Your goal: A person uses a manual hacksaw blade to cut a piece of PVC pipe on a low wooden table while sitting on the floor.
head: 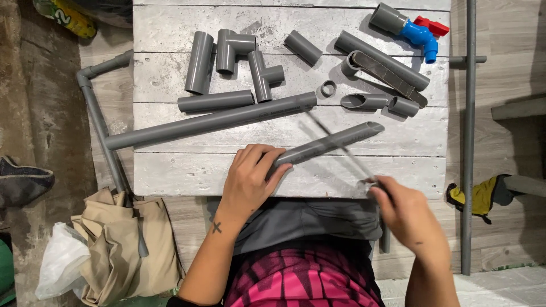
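Left hand (250, 179) clamps the grey pipe (333, 142) on the board (284, 176); right hand (406, 213), fisted on the blurred saw blade (335, 142), wants light, square strokes.

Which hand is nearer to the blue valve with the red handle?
Right. The right hand sits at the table's near edge, below the blue valve at the far right corner. The left hand grips a grey pipe further left.
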